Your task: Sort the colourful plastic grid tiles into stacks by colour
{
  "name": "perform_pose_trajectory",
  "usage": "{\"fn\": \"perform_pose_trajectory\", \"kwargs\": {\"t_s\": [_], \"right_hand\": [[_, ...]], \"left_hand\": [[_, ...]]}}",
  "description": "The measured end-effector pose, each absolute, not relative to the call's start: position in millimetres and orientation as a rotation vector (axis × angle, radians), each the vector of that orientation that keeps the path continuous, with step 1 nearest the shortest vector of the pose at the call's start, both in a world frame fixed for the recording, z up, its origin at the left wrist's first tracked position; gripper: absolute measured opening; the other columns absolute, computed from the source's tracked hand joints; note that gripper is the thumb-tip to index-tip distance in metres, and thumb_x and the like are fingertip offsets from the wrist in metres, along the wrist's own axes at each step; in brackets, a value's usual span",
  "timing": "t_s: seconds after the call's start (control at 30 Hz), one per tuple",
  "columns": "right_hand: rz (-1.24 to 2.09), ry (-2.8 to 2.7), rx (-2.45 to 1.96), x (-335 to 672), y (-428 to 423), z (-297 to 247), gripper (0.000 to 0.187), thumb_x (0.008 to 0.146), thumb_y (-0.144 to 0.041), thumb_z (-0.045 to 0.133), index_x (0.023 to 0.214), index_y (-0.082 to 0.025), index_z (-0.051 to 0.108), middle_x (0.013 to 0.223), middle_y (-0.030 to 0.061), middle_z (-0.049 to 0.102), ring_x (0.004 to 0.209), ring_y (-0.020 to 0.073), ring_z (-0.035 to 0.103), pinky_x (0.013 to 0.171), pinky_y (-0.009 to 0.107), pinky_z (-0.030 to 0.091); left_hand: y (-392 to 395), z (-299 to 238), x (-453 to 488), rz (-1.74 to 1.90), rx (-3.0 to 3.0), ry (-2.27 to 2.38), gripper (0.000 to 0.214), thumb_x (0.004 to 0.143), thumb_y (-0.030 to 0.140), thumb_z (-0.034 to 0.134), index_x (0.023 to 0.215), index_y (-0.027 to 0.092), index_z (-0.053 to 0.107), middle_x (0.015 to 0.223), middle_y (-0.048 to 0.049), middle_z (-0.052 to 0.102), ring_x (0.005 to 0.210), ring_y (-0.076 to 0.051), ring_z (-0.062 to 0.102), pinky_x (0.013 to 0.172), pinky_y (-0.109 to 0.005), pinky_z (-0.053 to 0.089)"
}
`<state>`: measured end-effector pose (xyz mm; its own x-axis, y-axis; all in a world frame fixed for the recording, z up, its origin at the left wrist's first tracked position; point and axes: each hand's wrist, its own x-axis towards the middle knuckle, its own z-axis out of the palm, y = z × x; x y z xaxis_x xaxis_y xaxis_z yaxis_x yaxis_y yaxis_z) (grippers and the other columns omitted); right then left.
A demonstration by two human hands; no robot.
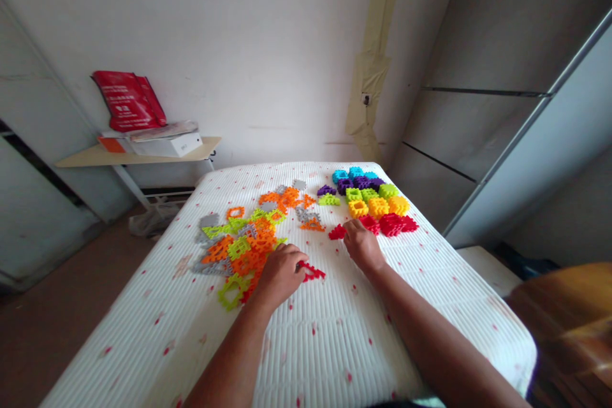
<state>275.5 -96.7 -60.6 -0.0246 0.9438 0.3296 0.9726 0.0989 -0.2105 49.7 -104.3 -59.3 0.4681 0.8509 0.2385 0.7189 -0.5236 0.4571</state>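
My left hand [283, 273] is closed on a red triangular interlocking piece [314, 272], beside a heap of loose orange, green and grey interlocking pieces [248, 248]. My right hand [361, 243] has its fingers bent together at the row of red pieces [393, 224]; a small red piece [337, 232] shows just left of the fingertips. Whether the right fingers grip a piece is hidden. Behind that row stand yellow pieces [378, 206], light green pieces [369, 194], purple pieces [361, 182] and blue pieces [356, 172], grouped by colour.
The pieces lie on a table with a white ribbed, flower-dotted cover [335, 331]. At the left, a side table [90, 156] carries a red bag [127, 102] and a white box [174, 145]. Grey cabinets [478, 108] stand to the right, and a wall lies behind.
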Motion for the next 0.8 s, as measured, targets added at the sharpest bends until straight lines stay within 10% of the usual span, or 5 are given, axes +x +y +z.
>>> {"fn": "perform_pose_trajectory", "kwargs": {"t_s": [0.8], "right_hand": [[0.448, -2.430, -1.198, 243, -132, -60, 0.022, 0.073, -0.016, 0.061, 0.094, -0.021, 0.064, 0.089, -0.0007, 0.065, 0.075, 0.0112, 0.060, 0.066, 0.019, 0.041]], "left_hand": [[-104, -59, 48, 0.578, 2.493, 1.422, 0.019, 0.073, 0.012, 0.057, 0.087, 0.020, 0.066, 0.088, -0.0043, 0.066, 0.088, -0.018, 0.057, 0.081, -0.030, 0.041]]}}
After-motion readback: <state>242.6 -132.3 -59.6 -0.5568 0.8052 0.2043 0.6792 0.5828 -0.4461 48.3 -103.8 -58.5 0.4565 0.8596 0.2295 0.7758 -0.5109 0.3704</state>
